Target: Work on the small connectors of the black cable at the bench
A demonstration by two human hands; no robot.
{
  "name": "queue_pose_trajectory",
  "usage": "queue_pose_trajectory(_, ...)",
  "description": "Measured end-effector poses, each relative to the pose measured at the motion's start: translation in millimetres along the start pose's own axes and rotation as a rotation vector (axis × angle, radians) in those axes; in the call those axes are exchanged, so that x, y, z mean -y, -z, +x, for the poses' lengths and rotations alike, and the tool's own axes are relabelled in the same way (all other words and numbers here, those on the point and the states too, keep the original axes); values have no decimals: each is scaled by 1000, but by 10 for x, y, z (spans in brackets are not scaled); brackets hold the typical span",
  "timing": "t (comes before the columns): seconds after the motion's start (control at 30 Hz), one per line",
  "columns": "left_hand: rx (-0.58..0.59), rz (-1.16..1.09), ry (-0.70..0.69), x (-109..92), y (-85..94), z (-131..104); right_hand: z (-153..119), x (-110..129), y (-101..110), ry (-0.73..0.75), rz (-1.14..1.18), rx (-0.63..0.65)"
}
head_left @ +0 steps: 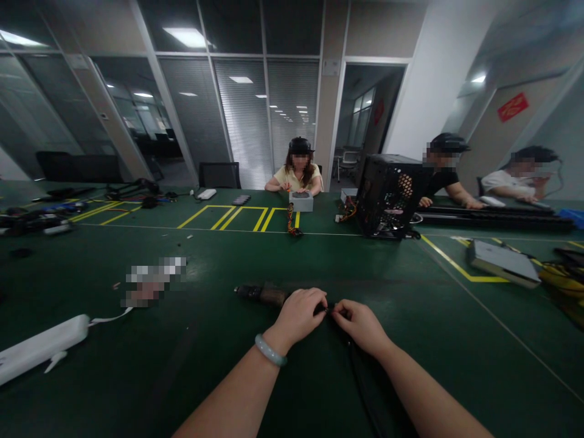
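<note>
Tool (270, 296) lies on the green table (214, 377), extending left from the left hand (300, 313), which grasps its cable end; the right hand (362, 327) pinches the black cable (360, 384) just beside; PC case (383, 194) stands beyond, to the right

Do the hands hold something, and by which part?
Left hand and right hand seemingly pinch the cylindrical tool at its cable end; the exact part is hidden.

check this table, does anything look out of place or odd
A small pale scrap lies loose on the green table, attached to nothing, perhaps stray. No spill stands out; the left hand hides part of the dark tool.
</note>
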State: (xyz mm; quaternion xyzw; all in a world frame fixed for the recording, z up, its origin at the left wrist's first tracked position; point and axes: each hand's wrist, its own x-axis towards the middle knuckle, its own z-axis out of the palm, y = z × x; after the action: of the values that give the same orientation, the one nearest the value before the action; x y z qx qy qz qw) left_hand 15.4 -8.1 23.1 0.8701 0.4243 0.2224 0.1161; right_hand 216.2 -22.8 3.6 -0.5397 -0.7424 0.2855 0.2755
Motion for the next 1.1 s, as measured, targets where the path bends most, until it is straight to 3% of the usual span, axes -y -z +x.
queue_pose_trajectory(0.77,-7,-3,-37,-12,-17,21,2,-2,3,-18,19,12)
queue_pose_trajectory(1.1,-11,9,11,14,-68,34,15,-30,-20,-23,16,2)
